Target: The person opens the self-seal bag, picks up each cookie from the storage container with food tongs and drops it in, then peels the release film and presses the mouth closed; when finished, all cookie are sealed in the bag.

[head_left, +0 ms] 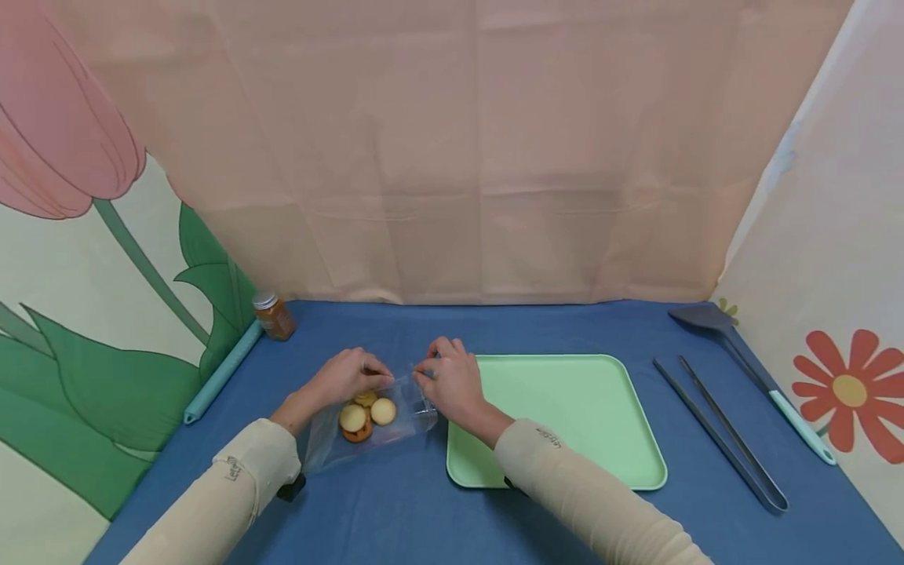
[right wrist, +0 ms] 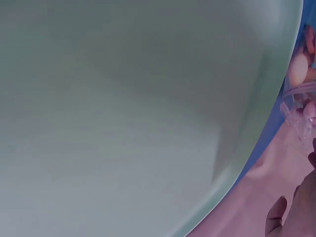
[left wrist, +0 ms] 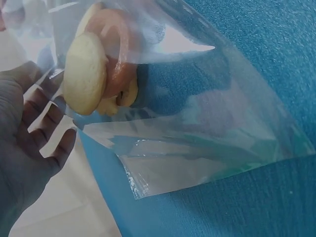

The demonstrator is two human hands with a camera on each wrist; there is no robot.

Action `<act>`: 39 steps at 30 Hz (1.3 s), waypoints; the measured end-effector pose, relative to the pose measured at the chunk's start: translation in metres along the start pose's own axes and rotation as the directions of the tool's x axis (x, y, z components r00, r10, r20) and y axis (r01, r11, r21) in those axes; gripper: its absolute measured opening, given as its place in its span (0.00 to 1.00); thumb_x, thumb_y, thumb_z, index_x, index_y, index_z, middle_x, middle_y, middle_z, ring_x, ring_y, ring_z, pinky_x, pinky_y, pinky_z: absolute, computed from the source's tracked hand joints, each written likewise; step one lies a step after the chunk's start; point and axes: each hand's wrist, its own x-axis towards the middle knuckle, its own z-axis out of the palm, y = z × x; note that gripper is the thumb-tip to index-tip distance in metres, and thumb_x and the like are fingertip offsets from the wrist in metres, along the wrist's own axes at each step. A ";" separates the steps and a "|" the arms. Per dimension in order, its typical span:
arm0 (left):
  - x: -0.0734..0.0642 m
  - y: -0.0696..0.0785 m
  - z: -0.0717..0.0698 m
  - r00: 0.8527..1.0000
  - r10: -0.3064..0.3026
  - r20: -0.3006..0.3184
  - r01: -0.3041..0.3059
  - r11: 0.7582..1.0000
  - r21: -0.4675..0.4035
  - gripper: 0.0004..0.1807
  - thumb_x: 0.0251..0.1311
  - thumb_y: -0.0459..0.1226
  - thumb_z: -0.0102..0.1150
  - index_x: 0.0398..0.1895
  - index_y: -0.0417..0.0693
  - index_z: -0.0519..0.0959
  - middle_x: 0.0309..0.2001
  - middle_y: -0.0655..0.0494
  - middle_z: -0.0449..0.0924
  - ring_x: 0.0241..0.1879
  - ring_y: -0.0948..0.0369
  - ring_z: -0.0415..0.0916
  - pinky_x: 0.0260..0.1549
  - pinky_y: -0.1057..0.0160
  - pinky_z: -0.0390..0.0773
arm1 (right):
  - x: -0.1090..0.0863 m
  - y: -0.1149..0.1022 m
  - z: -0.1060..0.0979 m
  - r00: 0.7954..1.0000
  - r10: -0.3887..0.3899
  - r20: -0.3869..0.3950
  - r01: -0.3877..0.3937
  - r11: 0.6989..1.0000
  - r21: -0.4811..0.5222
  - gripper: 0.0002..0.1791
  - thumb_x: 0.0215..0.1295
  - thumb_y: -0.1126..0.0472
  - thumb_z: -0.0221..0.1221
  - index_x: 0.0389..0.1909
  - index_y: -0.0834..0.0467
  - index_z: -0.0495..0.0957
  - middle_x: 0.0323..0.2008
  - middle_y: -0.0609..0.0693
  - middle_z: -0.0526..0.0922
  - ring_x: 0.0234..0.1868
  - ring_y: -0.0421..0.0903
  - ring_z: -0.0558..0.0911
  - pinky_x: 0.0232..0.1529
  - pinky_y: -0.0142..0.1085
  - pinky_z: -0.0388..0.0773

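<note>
A clear plastic bag (head_left: 328, 449) lies over the blue cloth, left of the tray, with several round biscuits (head_left: 384, 411) inside, some pale and some browner. At the bag's far edge, my left hand (head_left: 348, 378) pinches the plastic between thumb and fingertips. My right hand (head_left: 455, 386) pinches the bag's right end, beside the tray's left rim. Through the plastic in the left wrist view, a pale biscuit (left wrist: 85, 74) leans against a reddish-brown one (left wrist: 116, 49). Only part of the right hand (right wrist: 298, 215) shows in the right wrist view, near the bag (right wrist: 296, 118).
A light green tray (head_left: 572, 416) lies under my right forearm. Metal tongs (head_left: 775, 503) and a dark turner (head_left: 702, 316) with a pale handle lie to its right. At the back left, a lidded jar (head_left: 275, 316) stands near a teal roll (head_left: 224, 373).
</note>
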 end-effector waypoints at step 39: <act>-0.004 0.006 -0.001 1.000 0.014 -0.009 -0.014 1.000 0.023 0.09 0.67 0.43 0.63 0.41 0.53 0.91 0.39 0.61 0.89 0.32 0.69 0.81 0.33 0.63 0.80 | 0.004 -0.005 0.003 0.989 0.121 0.081 -0.115 0.991 -0.072 0.06 0.64 0.50 0.68 0.35 0.45 0.91 0.41 0.43 0.77 0.40 0.44 0.70 0.33 0.35 0.62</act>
